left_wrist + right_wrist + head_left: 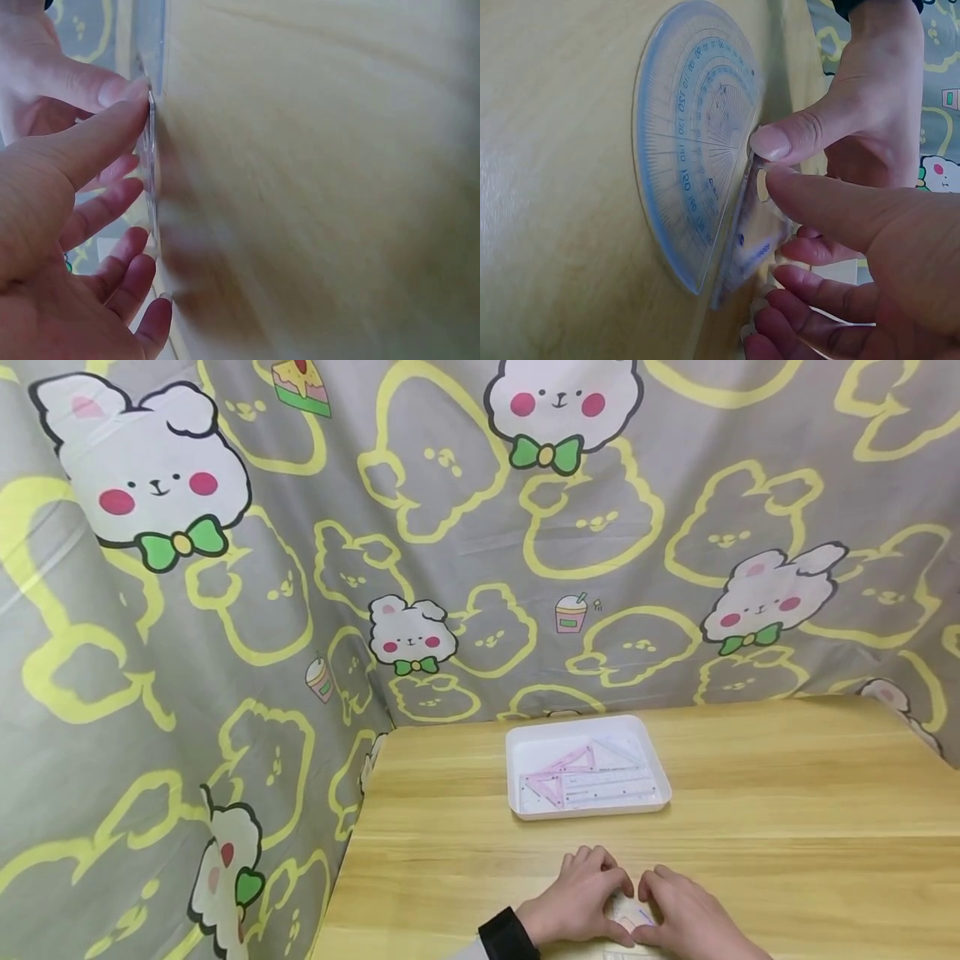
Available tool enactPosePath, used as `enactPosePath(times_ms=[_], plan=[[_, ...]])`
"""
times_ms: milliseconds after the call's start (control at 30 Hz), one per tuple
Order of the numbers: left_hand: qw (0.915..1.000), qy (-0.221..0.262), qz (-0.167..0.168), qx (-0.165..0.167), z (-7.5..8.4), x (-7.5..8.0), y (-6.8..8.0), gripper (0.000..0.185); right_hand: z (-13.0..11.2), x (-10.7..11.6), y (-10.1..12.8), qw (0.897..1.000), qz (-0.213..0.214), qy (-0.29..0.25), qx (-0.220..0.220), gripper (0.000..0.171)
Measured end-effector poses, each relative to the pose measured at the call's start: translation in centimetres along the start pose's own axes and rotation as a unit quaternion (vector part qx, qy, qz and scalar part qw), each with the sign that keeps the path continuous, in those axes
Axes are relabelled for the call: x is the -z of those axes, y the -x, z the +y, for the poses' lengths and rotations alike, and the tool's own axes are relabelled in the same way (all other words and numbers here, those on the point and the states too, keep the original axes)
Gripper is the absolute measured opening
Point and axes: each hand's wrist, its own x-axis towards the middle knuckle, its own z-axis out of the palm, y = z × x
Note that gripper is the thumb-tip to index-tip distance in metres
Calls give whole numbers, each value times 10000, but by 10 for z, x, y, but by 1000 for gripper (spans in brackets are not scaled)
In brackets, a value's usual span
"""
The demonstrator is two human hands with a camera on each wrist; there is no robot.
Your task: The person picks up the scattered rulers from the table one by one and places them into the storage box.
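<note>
A small clear set square [754, 217] with a round hole lies between both hands, low over the table. My left hand [577, 897] holds its left side, thumb at the near edge and fingers curled around the far side. My right hand [690, 914] grips the right side in the same way. Both thumbs meet at one edge in the right wrist view. Beside the set square, a clear protractor [664, 142] with a blue curved rim lies flat on the tabletop. In the left wrist view the set square [152, 172] appears edge-on as a thin strip.
Beyond the hands, a white tray [588, 814] stands on the wooden table [435, 852], holding pink-edged set squares and clear rulers. A grey curtain [465, 543] with cartoon rabbits hangs behind the table and along its left side. A black band [508, 935] circles the left wrist.
</note>
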Motion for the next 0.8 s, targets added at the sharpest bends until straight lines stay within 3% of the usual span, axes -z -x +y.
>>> enactPosePath(times_ms=[233,367,433,500,667,800], plan=[[9999,-65,-34,74,1,0,0,44,-1,-6,0,9996,161,-58,205,40],[9999,-32,-46,-111,1,0,-3,47,2,-7,-1,9986,221,-341,330,41],[9995,189,-18,-262,1,0,-3,48,5,-6,-2,9966,98,-722,394,39],[9968,719,-37,-340,-1,-1,-1,45,9,-5,-4,9912,-100,-1238,456,36],[9731,2289,-31,-248,-9,6,6,24,12,1,-10,9689,-394,-2353,658,24],[9517,3064,179,-89,-19,12,8,13,11,8,-16,9581,-328,-2743,753,15]])
